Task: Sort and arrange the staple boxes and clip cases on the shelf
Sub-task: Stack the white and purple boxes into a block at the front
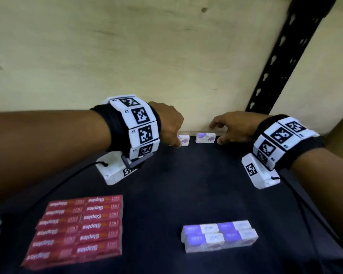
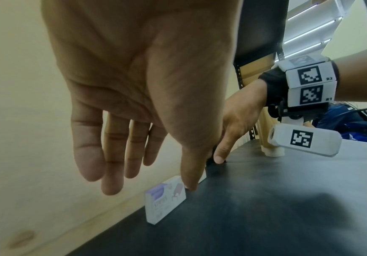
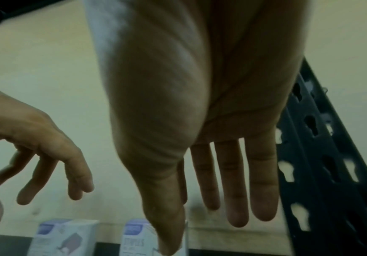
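Two small white-and-purple staple boxes stand on edge at the back of the black shelf, against the wall. My left hand hovers over the left box, fingers straight, thumb tip down beside it; whether the thumb touches it I cannot tell. That box sits under the left hand in the left wrist view. My right hand is spread just right of the second box and holds nothing. In the right wrist view the right hand hangs above both boxes.
Several red staple boxes lie in neat rows at the front left. A block of white-and-purple boxes sits at the front right. A black perforated shelf post rises at the back right. Cables trail from both wrists.
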